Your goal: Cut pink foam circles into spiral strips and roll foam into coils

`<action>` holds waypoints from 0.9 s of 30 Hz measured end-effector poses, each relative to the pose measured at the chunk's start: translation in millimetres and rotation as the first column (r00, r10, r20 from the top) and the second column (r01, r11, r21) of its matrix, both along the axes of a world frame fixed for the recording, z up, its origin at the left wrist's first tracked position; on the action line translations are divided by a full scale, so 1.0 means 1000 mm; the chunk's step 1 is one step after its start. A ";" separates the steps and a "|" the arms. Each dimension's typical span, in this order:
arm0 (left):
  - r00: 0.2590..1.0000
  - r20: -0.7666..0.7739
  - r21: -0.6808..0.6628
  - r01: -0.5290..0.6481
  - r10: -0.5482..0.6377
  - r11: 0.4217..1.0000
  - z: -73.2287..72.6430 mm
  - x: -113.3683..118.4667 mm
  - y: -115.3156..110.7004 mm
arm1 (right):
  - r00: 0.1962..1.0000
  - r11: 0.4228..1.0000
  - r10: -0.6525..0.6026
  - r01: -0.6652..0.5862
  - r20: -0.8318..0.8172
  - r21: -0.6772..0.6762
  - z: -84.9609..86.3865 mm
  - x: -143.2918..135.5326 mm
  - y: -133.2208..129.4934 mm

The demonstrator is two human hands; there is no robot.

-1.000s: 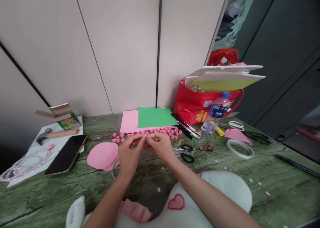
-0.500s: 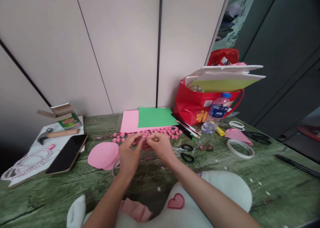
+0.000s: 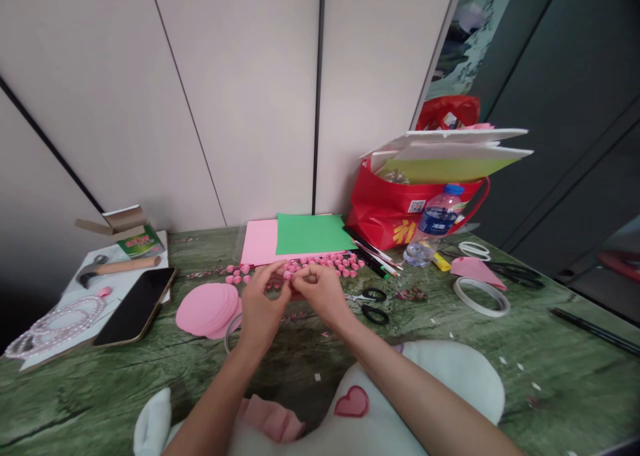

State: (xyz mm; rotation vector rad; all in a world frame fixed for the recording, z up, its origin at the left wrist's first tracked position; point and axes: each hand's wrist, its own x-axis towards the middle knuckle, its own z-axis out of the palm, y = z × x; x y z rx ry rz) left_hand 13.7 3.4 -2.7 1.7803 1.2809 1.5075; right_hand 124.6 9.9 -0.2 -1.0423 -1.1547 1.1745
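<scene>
My left hand (image 3: 261, 304) and my right hand (image 3: 321, 295) meet over the middle of the table, fingertips pinched together. Between them is a small pink paper rose (image 3: 289, 276), partly covered by the fingers. Just behind lie many similar pink paper roses (image 3: 345, 265) in a loose cluster. To the left of my left hand rests a stack of round pink paper pieces (image 3: 206, 311), with a roll of tape (image 3: 229, 336) partly hidden by my wrist. Scissors (image 3: 373, 305) with black handles lie open to the right of my right hand.
Green paper (image 3: 315, 235) and pink paper (image 3: 259, 239) lie against the wall. A red bag (image 3: 373, 209), a water bottle (image 3: 434, 226) and a tape roll (image 3: 481, 297) are on the right. A phone (image 3: 136, 307) and hammer (image 3: 125, 265) lie left. A white plush (image 3: 450, 376) is in front.
Both hands stay in nearly the same place, with the left fingers shifting slightly around the pink paper rose. The view has moved a little.
</scene>
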 end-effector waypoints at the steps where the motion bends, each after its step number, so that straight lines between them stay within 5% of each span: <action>1: 0.999 0.036 -0.033 0.003 -0.002 0.999 0.001 0.001 0.000 | 0.998 0.999 -0.017 0.013 0.060 0.052 0.000 0.000 -0.001; 5: 0.960 0.280 -0.176 0.036 0.015 0.984 0.004 0.005 -0.001 | 0.950 0.958 -0.138 0.056 0.282 0.281 0.000 -0.001 -0.005; 8: 0.925 0.378 -0.223 0.049 0.040 0.974 0.003 0.008 -0.001 | 0.961 0.972 -0.111 0.052 0.254 0.228 0.000 -0.002 -0.005; 14: 0.970 0.244 -0.140 0.030 0.005 0.990 0.005 0.006 -0.001 | 1.000 1.000 0.009 -0.009 0.005 -0.013 -0.002 -0.002 0.000; 19: 0.984 0.165 -0.140 -0.045 0.068 0.989 0.007 0.006 -0.003 | 0.996 0.996 0.023 -0.030 0.090 0.082 0.000 -0.002 -0.002; 27: 0.997 0.051 -0.081 -0.056 0.060 0.995 0.007 0.001 -0.002 | 0.930 0.948 -0.163 0.056 0.329 0.313 -0.002 0.002 0.000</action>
